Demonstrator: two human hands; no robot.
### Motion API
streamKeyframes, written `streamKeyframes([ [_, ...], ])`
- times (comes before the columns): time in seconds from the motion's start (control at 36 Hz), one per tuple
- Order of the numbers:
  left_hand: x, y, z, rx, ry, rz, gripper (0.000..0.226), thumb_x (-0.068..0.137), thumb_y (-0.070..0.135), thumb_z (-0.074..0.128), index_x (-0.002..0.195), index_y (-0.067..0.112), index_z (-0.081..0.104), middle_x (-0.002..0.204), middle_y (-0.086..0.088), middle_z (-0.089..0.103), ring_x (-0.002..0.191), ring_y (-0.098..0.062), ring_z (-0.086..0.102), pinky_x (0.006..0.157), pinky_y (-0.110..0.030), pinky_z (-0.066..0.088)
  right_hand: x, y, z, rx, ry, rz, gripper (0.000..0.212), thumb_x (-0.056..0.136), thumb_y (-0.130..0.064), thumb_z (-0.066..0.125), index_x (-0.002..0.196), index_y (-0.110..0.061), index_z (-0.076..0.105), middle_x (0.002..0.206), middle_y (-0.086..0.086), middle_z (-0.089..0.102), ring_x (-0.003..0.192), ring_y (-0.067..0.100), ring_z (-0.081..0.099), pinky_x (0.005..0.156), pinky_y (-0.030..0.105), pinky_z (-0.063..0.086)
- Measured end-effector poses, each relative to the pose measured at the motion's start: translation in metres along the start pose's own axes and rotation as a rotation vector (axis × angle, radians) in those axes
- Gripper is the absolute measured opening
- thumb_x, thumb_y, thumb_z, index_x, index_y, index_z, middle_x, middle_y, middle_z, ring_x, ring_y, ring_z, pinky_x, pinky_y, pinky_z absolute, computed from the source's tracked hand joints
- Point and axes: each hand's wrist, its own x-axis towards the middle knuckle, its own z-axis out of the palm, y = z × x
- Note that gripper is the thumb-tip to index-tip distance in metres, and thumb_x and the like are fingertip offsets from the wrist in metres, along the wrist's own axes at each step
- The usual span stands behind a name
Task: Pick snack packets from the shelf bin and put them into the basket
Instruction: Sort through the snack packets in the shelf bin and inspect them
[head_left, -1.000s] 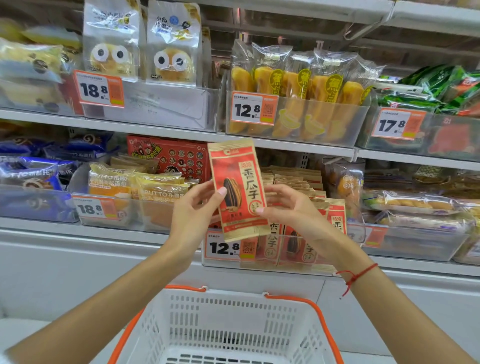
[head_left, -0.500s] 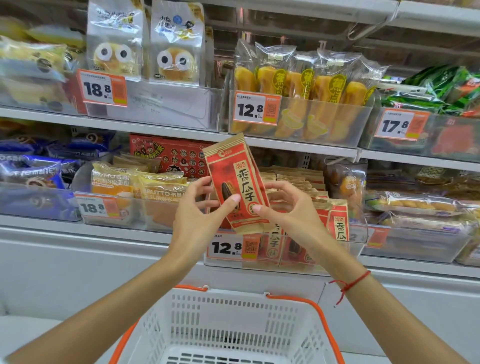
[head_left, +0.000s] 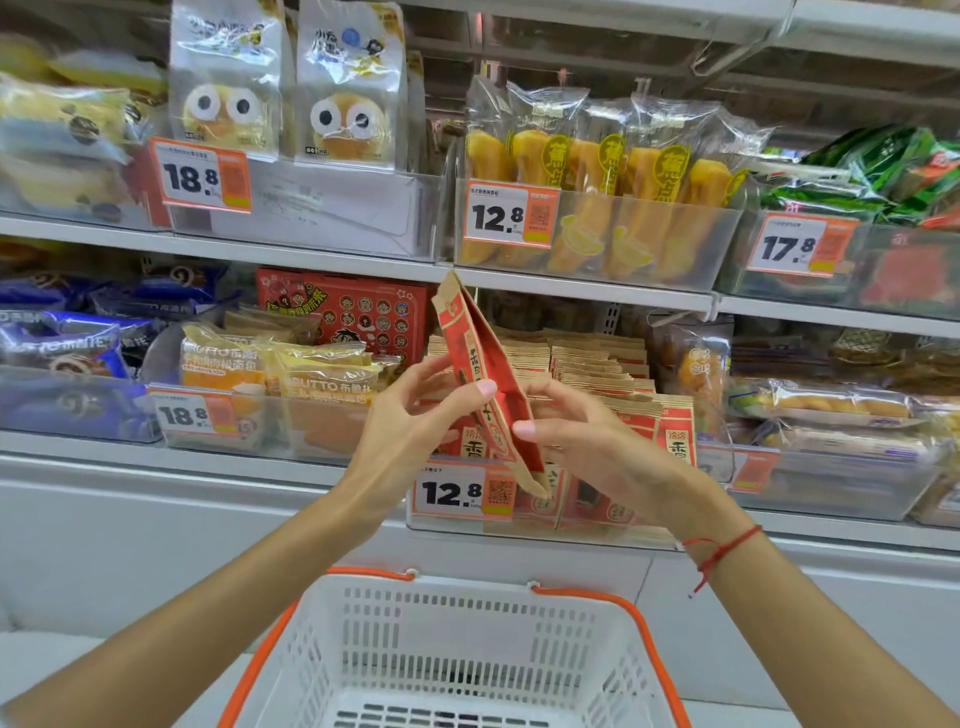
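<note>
Red snack packet (head_left: 485, 379) mid-frame, tilted edge-on, above the white basket (head_left: 457, 649) at bottom centre. Left hand (head_left: 410, 421) and right hand (head_left: 587, 441) both pinch it. Shelf bin (head_left: 613, 514) of matching packets just behind.

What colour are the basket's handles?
Orange, on a white basket; the handles show in the head view.

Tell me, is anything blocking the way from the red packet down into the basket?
Nothing visible does. The red and brown paper snack packet is held by both hands above the white plastic basket with orange rim, whose top is open below it.
</note>
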Motion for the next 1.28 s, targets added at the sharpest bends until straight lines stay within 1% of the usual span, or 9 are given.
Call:
streamKeyframes([
  [0.08, 0.0, 0.002, 0.0, -0.018, -0.03, 0.018, 0.05, 0.066, 0.054, 0.076, 0.113, 0.043, 0.061, 0.108, 0.019, 0.071, 0.104, 0.001, 0.065, 0.087, -0.022, 0.05, 0.0, 0.0, 0.001, -0.103, 0.087, -0.018, 0.074, 0.07, -0.032, 0.083, 0.136, -0.025, 0.049, 0.126, -0.005, 0.064, 0.113, 0.007, 0.062, 0.103, 0.032, 0.046],
  [0.17, -0.002, 0.003, 0.002, -0.007, 0.052, 0.053, 0.04, 0.072, 0.051, 0.073, 0.11, 0.04, 0.065, 0.108, 0.016, 0.072, 0.104, -0.001, 0.066, 0.095, -0.033, 0.052, 0.002, -0.001, 0.01, -0.253, 0.261, -0.042, 0.094, 0.062, -0.041, 0.085, 0.143, -0.03, 0.04, 0.132, -0.01, 0.056, 0.112, 0.001, 0.057, 0.098, 0.028, 0.047],
  [0.28, -0.005, 0.003, 0.007, 0.043, 0.134, 0.122, 0.024, 0.078, 0.036, 0.074, 0.1, 0.041, 0.065, 0.097, 0.023, 0.072, 0.095, 0.005, 0.066, 0.089, -0.031, 0.055, 0.003, 0.005, 0.024, -0.531, 0.458, -0.162, 0.094, 0.062, -0.046, 0.086, 0.14, -0.031, 0.038, 0.129, -0.015, 0.048, 0.115, 0.002, 0.047, 0.093, 0.021, 0.039],
  [0.36, -0.003, 0.001, 0.006, 0.051, 0.141, 0.13, 0.021, 0.082, 0.032, 0.073, 0.097, 0.044, 0.064, 0.092, 0.029, 0.07, 0.093, 0.008, 0.065, 0.086, -0.026, 0.055, 0.004, 0.009, 0.027, -0.565, 0.458, -0.18, 0.095, 0.063, -0.049, 0.085, 0.141, -0.03, 0.034, 0.129, -0.016, 0.044, 0.116, 0.001, 0.045, 0.089, 0.017, 0.035],
  [0.47, -0.001, 0.0, 0.0, -0.009, 0.096, 0.113, 0.022, 0.088, 0.025, 0.067, 0.096, 0.045, 0.063, 0.091, 0.027, 0.072, 0.092, 0.006, 0.067, 0.069, -0.012, 0.053, 0.004, 0.005, 0.021, -0.444, 0.456, -0.136, 0.078, 0.07, -0.052, 0.078, 0.134, -0.03, 0.04, 0.117, -0.021, 0.049, 0.102, -0.006, 0.05, 0.075, 0.01, 0.036],
  [0.64, 0.0, -0.001, -0.003, -0.046, -0.058, 0.042, 0.027, 0.094, 0.017, 0.06, 0.105, 0.041, 0.064, 0.1, 0.015, 0.074, 0.092, -0.001, 0.069, 0.068, -0.01, 0.052, 0.008, 0.001, 0.009, -0.296, 0.626, -0.245, 0.028, 0.085, -0.03, 0.072, 0.11, -0.024, 0.06, 0.102, -0.014, 0.065, 0.092, 0.002, 0.063, 0.074, 0.017, 0.051],
  [0.92, 0.0, -0.009, 0.003, 0.002, -0.149, 0.008, 0.031, 0.093, 0.015, 0.06, 0.106, 0.044, 0.063, 0.1, 0.023, 0.072, 0.099, 0.002, 0.067, 0.08, -0.013, 0.054, 0.007, 0.007, -0.006, -0.225, 0.782, -0.326, 0.016, 0.083, -0.024, 0.076, 0.096, -0.026, 0.067, 0.091, -0.005, 0.072, 0.083, 0.005, 0.069, 0.063, 0.016, 0.053],
  [1.11, 0.0, -0.006, 0.004, -0.009, -0.133, 0.026, 0.028, 0.093, 0.019, 0.061, 0.104, 0.045, 0.061, 0.088, 0.03, 0.071, 0.085, 0.013, 0.063, 0.065, -0.002, 0.046, 0.005, 0.002, -0.002, -0.192, 0.801, -0.385, 0.015, 0.083, -0.022, 0.076, 0.093, -0.028, 0.068, 0.089, -0.006, 0.073, 0.08, 0.003, 0.069, 0.068, 0.02, 0.056],
  [1.28, 0.001, -0.01, 0.003, 0.046, -0.112, 0.026, 0.026, 0.093, 0.024, 0.06, 0.115, 0.037, 0.062, 0.102, 0.021, 0.069, 0.091, 0.013, 0.061, 0.069, -0.003, 0.047, 0.003, 0.0, 0.0, -0.167, 0.771, -0.407, 0.016, 0.083, -0.023, 0.075, 0.092, -0.033, 0.067, 0.09, -0.008, 0.073, 0.08, -0.001, 0.067, 0.063, 0.012, 0.051],
])
